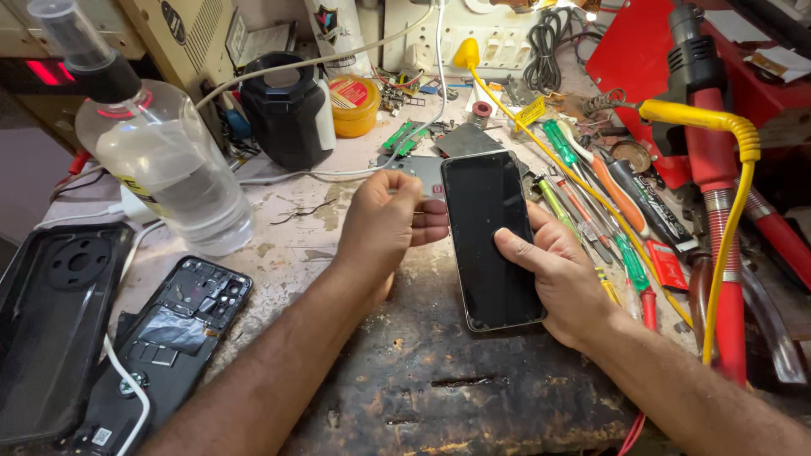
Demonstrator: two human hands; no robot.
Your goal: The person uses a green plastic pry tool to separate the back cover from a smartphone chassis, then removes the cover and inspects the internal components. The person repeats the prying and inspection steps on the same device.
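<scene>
My right hand [553, 274] holds a black smartphone [490, 241] upright on its lower end, screen dark and facing me, with the thumb lying across the glass. My left hand [387, 221] is closed at the phone's left edge, fingertips pinching something thin and small against that edge; what it is I cannot tell. Both forearms reach in from the bottom over the worn workbench [405, 371].
An opened phone body [173, 325] and a black back cover [51, 321] lie at the left. A clear liquid bottle [160, 160] stands behind them. Screwdrivers [591, 194], a red hot-air tool with yellow coiled cable [718, 169], a black container [287, 110] and wires crowd the back and right.
</scene>
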